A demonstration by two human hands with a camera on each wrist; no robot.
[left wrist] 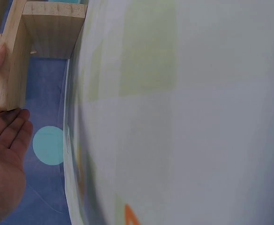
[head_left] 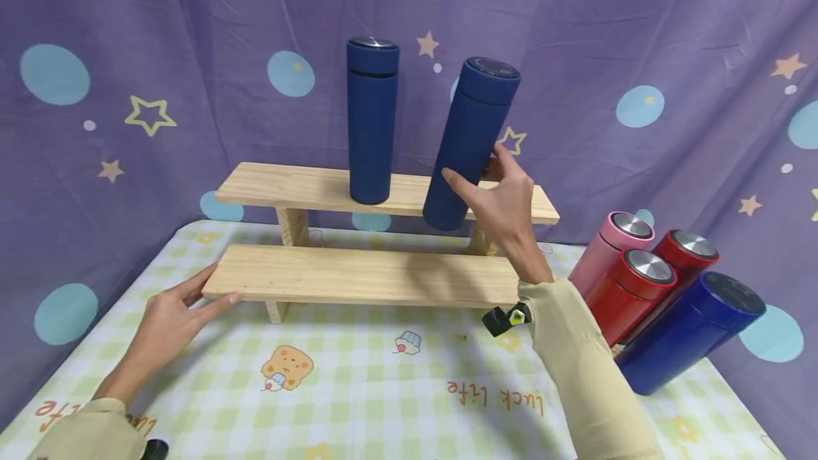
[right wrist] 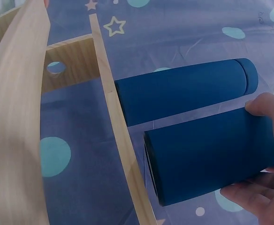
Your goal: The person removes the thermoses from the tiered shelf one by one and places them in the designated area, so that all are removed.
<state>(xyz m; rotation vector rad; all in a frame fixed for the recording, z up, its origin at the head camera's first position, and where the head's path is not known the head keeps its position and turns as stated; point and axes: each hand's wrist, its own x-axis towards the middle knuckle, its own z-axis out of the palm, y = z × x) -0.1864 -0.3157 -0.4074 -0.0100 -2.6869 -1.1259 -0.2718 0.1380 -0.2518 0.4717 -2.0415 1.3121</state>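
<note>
My right hand [head_left: 511,197] grips a dark blue thermos bottle [head_left: 471,140] around its lower half, thumb on one side and fingers on the other. The bottle leans with its lid to the right, and its base overlaps the upper board's front edge in the head view; the right wrist view shows a gap between base and board. A matching dark blue thermos [head_left: 372,126] stands upright on the upper board of a two-tier wooden shelf [head_left: 358,275]. My left hand [head_left: 169,321] holds the left end of the lower board, thumb at its front corner and fingers at the end.
To the right, a pink thermos [head_left: 610,250], two red ones [head_left: 633,297] and a glossy blue one [head_left: 690,332] stand clustered beside my right forearm. A checked cloth [head_left: 358,403] covers the table. Behind the shelf hangs a purple curtain [head_left: 211,34].
</note>
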